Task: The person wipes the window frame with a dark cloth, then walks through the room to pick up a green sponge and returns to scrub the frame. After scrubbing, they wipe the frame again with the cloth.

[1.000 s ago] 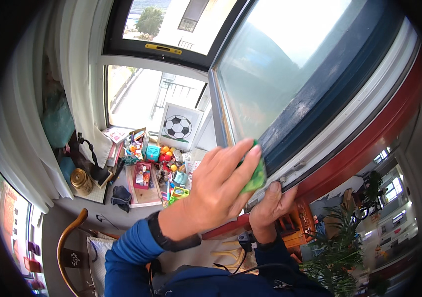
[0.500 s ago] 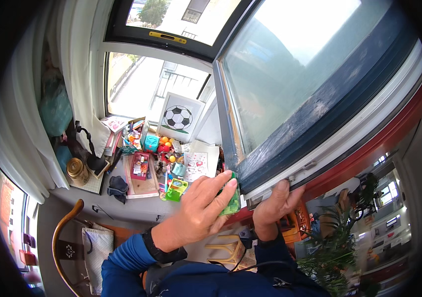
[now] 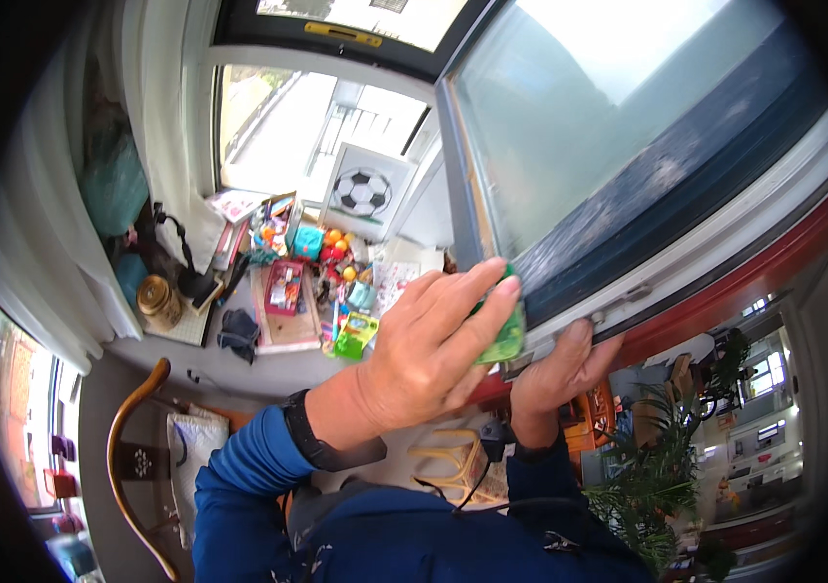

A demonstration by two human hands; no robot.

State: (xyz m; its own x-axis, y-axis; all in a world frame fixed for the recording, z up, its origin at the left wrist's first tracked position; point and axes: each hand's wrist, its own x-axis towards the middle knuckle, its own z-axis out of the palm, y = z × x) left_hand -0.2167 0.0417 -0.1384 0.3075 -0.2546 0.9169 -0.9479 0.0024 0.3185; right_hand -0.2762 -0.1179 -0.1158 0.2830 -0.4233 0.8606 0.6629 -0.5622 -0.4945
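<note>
A window sash (image 3: 618, 209) with a dark blue frame and glass stands swung inward on the right. My left hand (image 3: 433, 345), wearing a dark wristband, is closed over a green sponge (image 3: 503, 335). The sponge is pressed to the end edge of the sash near its lower corner; its underside is hidden by my fingers. Just right of it, my right hand (image 3: 558, 379) grips the sash's lower white edge (image 3: 594, 316), thumb up near a small metal fitting. Whitish scuffs mark the blue frame.
A cluttered sill desk holds toys (image 3: 336, 253), a pink box (image 3: 285, 285), a green box (image 3: 356, 335) and a gold jar (image 3: 157, 299). A football picture (image 3: 365, 191) leans by the window. A wooden chair (image 3: 122, 437) stands lower left; a plant (image 3: 652, 486) lower right.
My left hand has slid the sponge a little up along the sash's end edge. My right hand keeps its grip at the same spot. The whole view has shifted slightly.
</note>
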